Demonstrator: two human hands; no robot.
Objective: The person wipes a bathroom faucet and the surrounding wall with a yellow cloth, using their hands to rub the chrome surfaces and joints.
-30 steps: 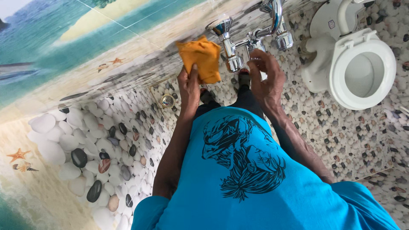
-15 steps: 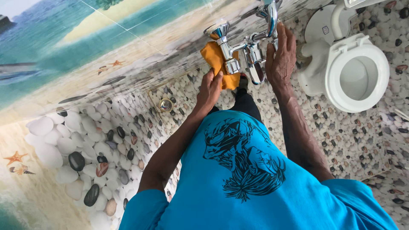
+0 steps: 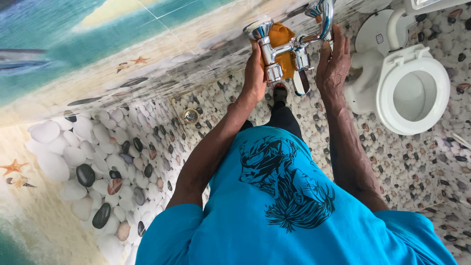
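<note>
Closest to the camera, a bright blue T-shirt [image 3: 294, 221] with a dark print filled the bottom of the view, and both bare forearms ran up from it toward the wall. Beyond the shirt, dark trousers [image 3: 282, 118] dropped to a foot [image 3: 280, 92] on the pebble-patterned floor [image 3: 392, 157]. Left of the legs, a small round metal floor drain [image 3: 190, 116] sat where floor met wall.

Up at the wall, the left hand [image 3: 255, 76] was curled around an orange cloth [image 3: 282, 46], fingers closed and pressing it behind and against the chrome tap fitting [image 3: 287, 49]. The cloth was tucked between the wall and the horizontal chrome body, bunched up, only partly visible past the metal. A round chrome knob [image 3: 257, 28] capped the fitting just above that hand.

The right hand [image 3: 333, 66] was on the other side of the fitting, palm toward the wall, fingers straight and close together, fingertips [image 3: 329, 41] up beside the curved chrome pipe [image 3: 321, 17]. Whether it truly gripped the pipe or only rested against it, I could not tell. A flat chrome spout [image 3: 300, 82] hung down between the two hands.

Farther right, a white toilet [image 3: 412, 88] stood on the floor with its seat down and lid raised. Farthest off, the wall [image 3: 98, 59] carried beach-scene tiles with sand, starfish and blue-green water, and painted pebbles lower down.
</note>
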